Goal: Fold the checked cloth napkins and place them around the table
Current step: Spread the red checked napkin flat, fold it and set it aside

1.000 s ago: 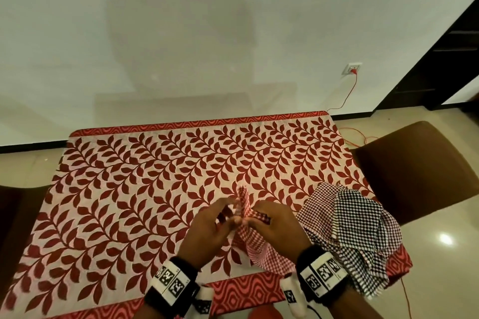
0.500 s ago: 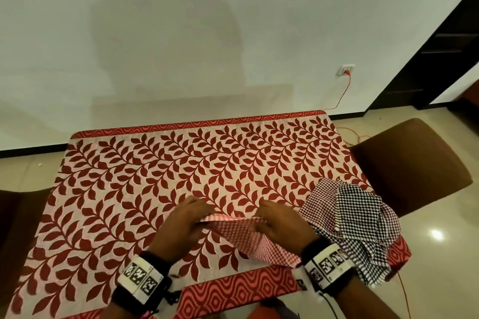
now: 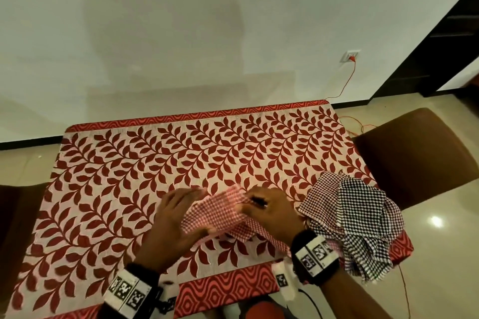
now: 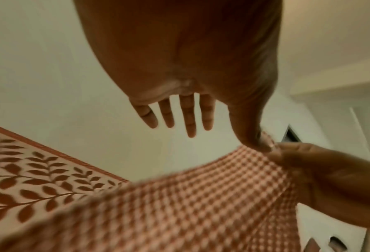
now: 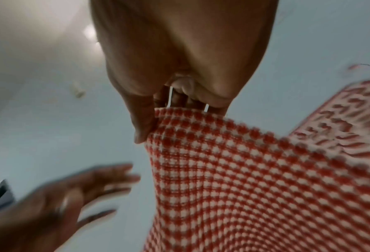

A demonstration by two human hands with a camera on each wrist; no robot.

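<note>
A red-and-white checked napkin hangs a little above the near middle of the leaf-patterned tablecloth. My right hand pinches its upper right edge; the right wrist view shows thumb and fingers of that hand clamped on the napkin. My left hand is at the napkin's left side with its fingers straight and spread. In the left wrist view only the thumb of the left hand touches the napkin. A pile of loose checked napkins lies at the table's near right corner.
A brown chair stands by the right side of the table, and a dark chair by the left. An orange cable runs from a wall socket down behind the table's far right corner. A white wall is close behind the table.
Half a second ago both hands held the napkin stretched low over the table. Now the left hand has let go and spread its fingers; the right hand still pinches the cloth, raised slightly.
</note>
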